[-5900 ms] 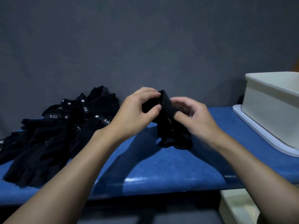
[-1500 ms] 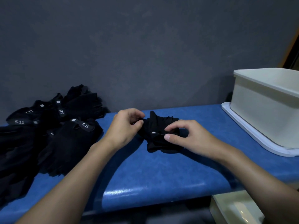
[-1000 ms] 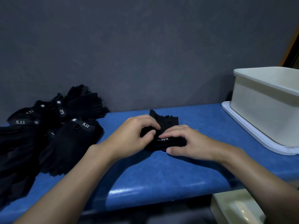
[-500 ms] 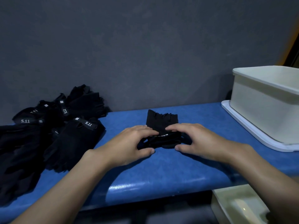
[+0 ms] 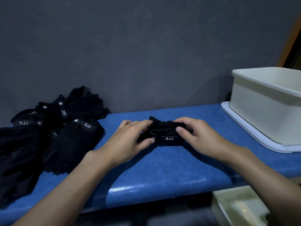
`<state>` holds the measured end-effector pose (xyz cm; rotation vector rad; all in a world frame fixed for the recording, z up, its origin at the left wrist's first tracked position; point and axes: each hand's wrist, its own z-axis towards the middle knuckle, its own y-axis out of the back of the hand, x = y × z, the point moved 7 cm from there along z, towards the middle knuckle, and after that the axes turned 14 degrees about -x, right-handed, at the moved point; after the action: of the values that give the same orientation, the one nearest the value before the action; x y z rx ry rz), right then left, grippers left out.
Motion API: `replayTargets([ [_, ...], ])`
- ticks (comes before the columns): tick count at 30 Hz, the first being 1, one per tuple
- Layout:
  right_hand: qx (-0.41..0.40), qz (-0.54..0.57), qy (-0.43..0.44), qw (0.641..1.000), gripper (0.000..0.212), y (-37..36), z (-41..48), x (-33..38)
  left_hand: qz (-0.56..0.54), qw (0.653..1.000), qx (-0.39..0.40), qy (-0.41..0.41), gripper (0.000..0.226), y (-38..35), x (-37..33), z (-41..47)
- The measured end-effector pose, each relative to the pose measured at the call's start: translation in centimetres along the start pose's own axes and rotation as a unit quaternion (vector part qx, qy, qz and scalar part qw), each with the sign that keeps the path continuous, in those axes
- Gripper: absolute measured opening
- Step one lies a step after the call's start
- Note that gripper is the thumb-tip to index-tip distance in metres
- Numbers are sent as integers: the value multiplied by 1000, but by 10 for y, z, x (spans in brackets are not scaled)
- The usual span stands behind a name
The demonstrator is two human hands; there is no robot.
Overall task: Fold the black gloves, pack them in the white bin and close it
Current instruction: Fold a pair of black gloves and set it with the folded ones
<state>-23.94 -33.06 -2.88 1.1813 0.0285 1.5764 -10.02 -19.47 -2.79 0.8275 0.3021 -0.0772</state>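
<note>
Two hands meet mid-frame on a folded black glove lying on the blue bench; the left hand pinches its left end between curled fingers and thumb; the right hand grips the right end likewise; a pile of black gloves lies at left; the white bin stands open at right.

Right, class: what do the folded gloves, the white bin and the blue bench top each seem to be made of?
Folded gloves: soft, matte black fabric, probably synthetic; it bunches and creases.
White bin: likely moulded plastic; smooth, rigid, with a thick rim.
Blue bench top: perhaps vinyl or laminate; there is a sheen on its rounded edge.
</note>
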Motion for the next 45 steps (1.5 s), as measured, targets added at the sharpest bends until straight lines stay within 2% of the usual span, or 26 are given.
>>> replayTargets([
  [2, 7, 43, -14, 999, 20, 0, 1, -2, -42, 999, 7, 26, 25, -3, 3, 0],
  [6, 56, 89, -33, 994, 46, -3, -1, -4, -113, 990, -10, 79, 16, -2, 4, -1],
  [9, 38, 118, -43, 991, 35, -3, 1, -4, -148, 982, -10, 115, 11, -6, 6, 0],
  [13, 9, 186, -94, 978, 26, -8, 3, -7, -182, 972, -36, 147, 29, -9, 10, 2],
  [15, -2, 171, -103, 980, 32, -11, 6, -10, -186, 968, -41, 163, 42, -11, 14, 3],
  [18, -24, 141, -110, 984, 44, -15, 11, -18, -193, 963, -59, 178, 48, -13, 20, 3],
  [21, -50, 119, -106, 986, 44, -18, 15, -25, -201, 962, -65, 172, 51, -14, 16, 4],
  [24, -75, 77, -83, 991, 39, -18, 20, -25, -192, 963, -64, 177, 43, -17, 18, 7],
  [27, -84, 30, -80, 993, 40, -18, 23, -30, -151, 972, -57, 171, 31, -22, 21, 9],
  [30, -73, 0, -84, 994, 36, -21, 23, -39, -90, 981, -45, 166, 29, -26, 24, 10],
  [35, -67, -17, -83, 994, 35, -23, 24, -42, -78, 989, -14, 128, 45, -19, 20, 10],
  [40, -73, -12, -89, 993, 35, -20, 24, -43, -77, 993, 51, 72, 46, -16, 13, 9],
  [45, -76, -14, -88, 993, 38, -18, 23, -41, -66, 992, 67, 80, 56, -21, 23, 9],
])
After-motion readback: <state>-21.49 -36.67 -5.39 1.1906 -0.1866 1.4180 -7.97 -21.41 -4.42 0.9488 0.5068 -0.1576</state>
